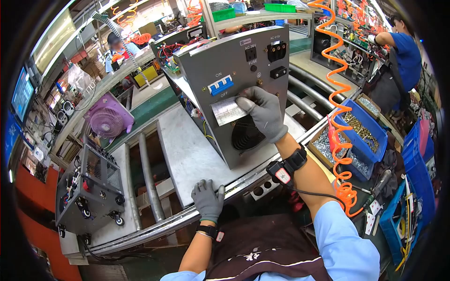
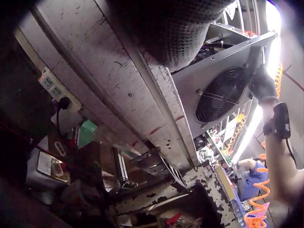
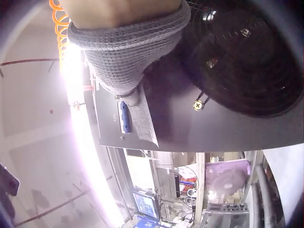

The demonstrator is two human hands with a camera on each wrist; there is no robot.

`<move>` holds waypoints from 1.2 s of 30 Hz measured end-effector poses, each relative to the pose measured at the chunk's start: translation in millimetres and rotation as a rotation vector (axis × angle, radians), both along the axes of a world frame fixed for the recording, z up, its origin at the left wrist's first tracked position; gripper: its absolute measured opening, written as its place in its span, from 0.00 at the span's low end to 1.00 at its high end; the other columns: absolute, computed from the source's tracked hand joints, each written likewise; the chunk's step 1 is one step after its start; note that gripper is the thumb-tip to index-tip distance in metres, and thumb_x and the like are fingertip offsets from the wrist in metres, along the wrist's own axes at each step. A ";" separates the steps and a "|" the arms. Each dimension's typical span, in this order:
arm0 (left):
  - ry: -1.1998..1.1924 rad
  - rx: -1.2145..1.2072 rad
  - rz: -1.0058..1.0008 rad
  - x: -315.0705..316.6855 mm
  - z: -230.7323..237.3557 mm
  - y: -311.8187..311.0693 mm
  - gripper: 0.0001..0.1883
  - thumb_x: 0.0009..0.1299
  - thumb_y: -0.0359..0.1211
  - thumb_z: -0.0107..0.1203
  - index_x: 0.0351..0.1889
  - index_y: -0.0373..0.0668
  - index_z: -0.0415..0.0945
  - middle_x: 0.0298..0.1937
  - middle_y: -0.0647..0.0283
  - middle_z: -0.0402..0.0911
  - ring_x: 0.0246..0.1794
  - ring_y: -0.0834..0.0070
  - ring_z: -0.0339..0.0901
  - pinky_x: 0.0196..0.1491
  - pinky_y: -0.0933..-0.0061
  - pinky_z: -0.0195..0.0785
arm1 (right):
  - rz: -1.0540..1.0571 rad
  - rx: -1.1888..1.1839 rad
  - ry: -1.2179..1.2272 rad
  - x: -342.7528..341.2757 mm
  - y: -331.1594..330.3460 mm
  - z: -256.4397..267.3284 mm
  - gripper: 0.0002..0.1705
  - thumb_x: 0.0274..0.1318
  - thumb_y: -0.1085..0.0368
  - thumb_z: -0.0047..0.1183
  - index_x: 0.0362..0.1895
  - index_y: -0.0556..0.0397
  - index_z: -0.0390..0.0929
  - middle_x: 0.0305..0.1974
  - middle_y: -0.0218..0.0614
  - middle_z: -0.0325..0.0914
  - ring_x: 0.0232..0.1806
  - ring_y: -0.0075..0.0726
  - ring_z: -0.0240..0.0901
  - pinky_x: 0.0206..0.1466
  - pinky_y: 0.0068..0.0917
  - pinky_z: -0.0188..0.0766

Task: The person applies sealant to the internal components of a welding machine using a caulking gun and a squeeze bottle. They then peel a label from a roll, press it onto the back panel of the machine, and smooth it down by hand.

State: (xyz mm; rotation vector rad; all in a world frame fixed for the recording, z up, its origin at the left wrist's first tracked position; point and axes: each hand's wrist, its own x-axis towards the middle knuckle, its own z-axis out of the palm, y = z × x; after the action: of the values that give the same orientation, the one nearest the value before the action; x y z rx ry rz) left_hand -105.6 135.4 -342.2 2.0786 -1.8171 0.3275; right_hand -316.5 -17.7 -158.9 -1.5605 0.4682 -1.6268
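A printed silver label (image 1: 228, 111) lies against the grey front panel (image 1: 211, 61) of an upright metal cabinet, below a blue breaker switch (image 1: 220, 86). My gloved right hand (image 1: 267, 114) is at the label's upper right corner and presses it with the fingertips. In the right wrist view, the glove (image 3: 123, 61) hides part of the label (image 3: 142, 118). Close under this hand is a round fan grille (image 1: 248, 136). My gloved left hand (image 1: 207, 200) rests on the bench's front edge, fingers spread and holding nothing; the glove (image 2: 175, 33) fills the top of the left wrist view.
Metal rollers (image 1: 151, 178) run beside a pale board (image 1: 180, 145). A smaller wheeled cabinet (image 1: 91, 187) stands left, near a purple fan (image 1: 108, 117). An orange coiled hose (image 1: 335, 89) hangs right, by blue bins (image 1: 375, 126) of screws. Another person (image 1: 405, 61) works at far right.
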 end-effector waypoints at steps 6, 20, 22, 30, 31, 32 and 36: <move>0.002 -0.022 -0.005 -0.1 0.8 0.3 0.27 0.63 0.52 0.50 0.52 0.41 0.71 0.55 0.50 0.70 0.58 0.52 0.61 0.60 0.51 0.51 | -0.031 0.003 0.040 1.9 -3.8 -1.0 0.11 0.54 0.66 0.56 0.37 0.63 0.76 0.29 0.31 0.78 0.33 0.16 0.68 0.37 0.18 0.67; 0.001 -0.038 -0.016 -0.9 2.0 -0.3 0.27 0.62 0.51 0.51 0.50 0.40 0.72 0.54 0.50 0.70 0.58 0.52 0.62 0.60 0.51 0.52 | -0.080 -0.011 0.063 3.1 -2.4 2.6 0.14 0.53 0.64 0.57 0.38 0.63 0.76 0.30 0.33 0.79 0.32 0.18 0.70 0.37 0.18 0.68; 0.003 -0.032 -0.009 -1.1 2.2 -0.5 0.27 0.62 0.51 0.51 0.50 0.41 0.72 0.54 0.50 0.70 0.58 0.52 0.62 0.60 0.51 0.52 | -0.136 -0.023 0.073 5.4 -2.9 2.8 0.13 0.53 0.64 0.57 0.38 0.62 0.77 0.29 0.34 0.79 0.31 0.18 0.70 0.36 0.19 0.68; 0.000 -0.035 -0.014 -1.8 3.2 -0.2 0.26 0.62 0.51 0.51 0.49 0.41 0.72 0.53 0.50 0.70 0.57 0.53 0.62 0.59 0.51 0.53 | -0.270 0.016 0.106 12.9 -6.1 -1.4 0.13 0.50 0.61 0.59 0.35 0.58 0.78 0.27 0.35 0.79 0.29 0.22 0.73 0.34 0.21 0.70; -0.003 -0.038 -0.015 -1.3 3.0 -0.5 0.26 0.62 0.51 0.51 0.49 0.41 0.72 0.53 0.50 0.70 0.57 0.53 0.62 0.58 0.51 0.53 | -0.296 0.008 0.117 13.9 -6.9 -1.6 0.14 0.49 0.60 0.60 0.35 0.58 0.78 0.26 0.35 0.79 0.29 0.23 0.74 0.34 0.22 0.70; -0.005 -0.039 -0.018 -1.3 3.7 -0.5 0.26 0.62 0.51 0.51 0.49 0.41 0.72 0.53 0.50 0.70 0.57 0.53 0.62 0.58 0.51 0.53 | -0.298 0.007 0.113 14.8 -6.2 -1.4 0.14 0.49 0.60 0.60 0.35 0.58 0.78 0.26 0.35 0.79 0.29 0.23 0.74 0.34 0.22 0.70; -0.003 -0.039 -0.023 -2.0 4.0 -0.1 0.26 0.62 0.51 0.51 0.49 0.40 0.72 0.53 0.50 0.70 0.57 0.53 0.62 0.58 0.51 0.53 | -0.430 -0.073 0.136 19.5 2.4 2.3 0.13 0.46 0.60 0.61 0.33 0.56 0.78 0.27 0.36 0.79 0.31 0.34 0.73 0.37 0.28 0.70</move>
State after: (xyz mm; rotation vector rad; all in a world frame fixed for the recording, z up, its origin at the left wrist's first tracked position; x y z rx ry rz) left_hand -107.6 135.3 -338.2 2.0307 -1.8206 0.3575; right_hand -296.9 -15.3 -156.5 -1.7157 0.8745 -1.8770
